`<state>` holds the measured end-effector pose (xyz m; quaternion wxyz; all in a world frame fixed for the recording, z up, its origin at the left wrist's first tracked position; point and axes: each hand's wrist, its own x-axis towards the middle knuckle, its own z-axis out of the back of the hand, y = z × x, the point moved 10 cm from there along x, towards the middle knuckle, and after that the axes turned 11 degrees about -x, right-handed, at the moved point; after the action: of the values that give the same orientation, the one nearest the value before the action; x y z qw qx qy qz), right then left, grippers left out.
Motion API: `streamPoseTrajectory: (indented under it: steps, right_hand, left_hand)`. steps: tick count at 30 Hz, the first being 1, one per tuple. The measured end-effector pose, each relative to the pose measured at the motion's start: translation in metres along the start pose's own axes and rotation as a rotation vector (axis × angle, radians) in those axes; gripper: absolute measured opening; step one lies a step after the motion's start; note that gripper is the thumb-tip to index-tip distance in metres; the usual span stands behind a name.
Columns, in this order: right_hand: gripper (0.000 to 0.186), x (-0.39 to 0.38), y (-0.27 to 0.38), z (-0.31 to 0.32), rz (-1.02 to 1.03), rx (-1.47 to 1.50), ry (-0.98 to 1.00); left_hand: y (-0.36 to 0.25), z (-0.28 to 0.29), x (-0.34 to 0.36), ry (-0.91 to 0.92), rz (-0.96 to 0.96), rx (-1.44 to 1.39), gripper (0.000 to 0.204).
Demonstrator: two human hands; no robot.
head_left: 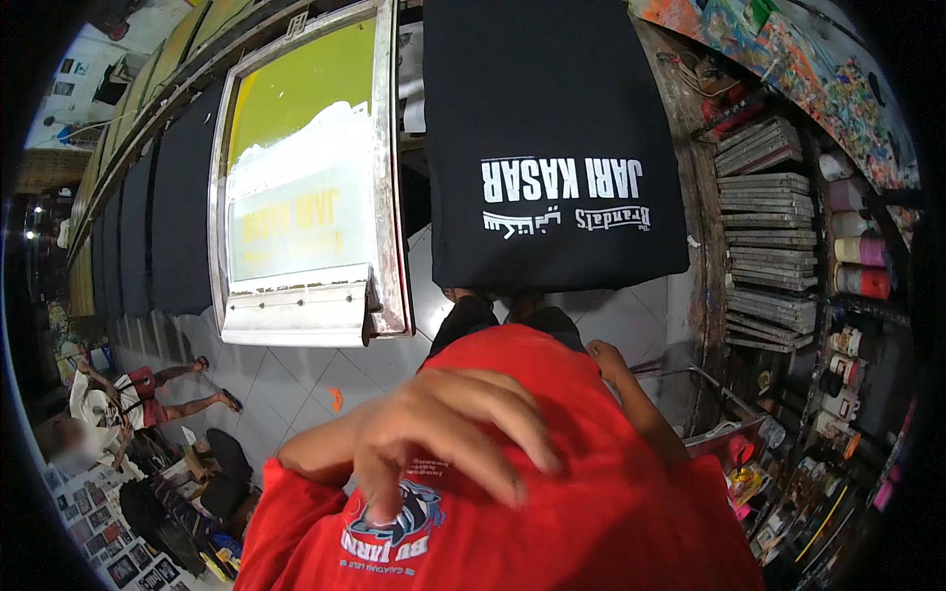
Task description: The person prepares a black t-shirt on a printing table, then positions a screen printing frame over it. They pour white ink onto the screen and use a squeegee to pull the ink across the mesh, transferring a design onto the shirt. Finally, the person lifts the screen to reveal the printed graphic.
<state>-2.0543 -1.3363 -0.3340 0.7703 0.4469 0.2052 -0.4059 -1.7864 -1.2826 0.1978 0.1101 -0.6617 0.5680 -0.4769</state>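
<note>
My left hand (448,433) is raised in front of the red shirt that I wear, its fingers loosely bent and spread apart, holding nothing. My right hand (605,361) hangs low at my right side, partly hidden by the red shirt, so its grip does not show. Ahead of me a black T-shirt (552,89) lies flat on a printing board, with white lettering that appears upside down from here. Left of it rests a screen printing frame (387,167) with white ink on its mesh. A white-edged squeegee (296,313) lies across the frame's near end.
More black shirts (182,197) lie in a row on the left. Stacked frames (771,236) and ink tubs (859,251) fill shelves on the right. A paint-spattered surface (788,69) is at far right. Another person (148,394) sits at left beyond the tiled floor (266,379).
</note>
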Motion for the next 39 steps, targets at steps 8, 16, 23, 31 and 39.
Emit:
streamPoseTrajectory:
  steps: [8, 16, 23, 31, 39]
  right_hand:
    - [0.047, -0.006, -0.033, -0.006, 0.267, 0.128, 0.223]
    - [0.082, -0.076, 0.073, 0.079, 0.483, -0.367, 0.314]
    - [0.075, -0.079, 0.116, 0.086, 0.787, -0.447, 0.221]
    - [0.066, -0.076, 0.122, 0.083, 0.712, -0.516, 0.251]
    - [0.071, -0.084, 0.129, 0.085, 0.782, -0.519, 0.197]
  left_hand:
    - [0.099, 0.086, -0.365, -0.65, 1.084, 1.186, 0.047]
    - [0.152, 0.042, -0.361, -1.177, 1.129, 0.637, 0.056]
    - [0.159, 0.067, -0.359, -1.117, 1.061, 0.711, 0.055]
    - [0.156, 0.067, -0.366, -1.133, 1.043, 0.74, 0.053]
    - [0.156, 0.069, -0.368, -1.138, 1.037, 0.741, 0.052]
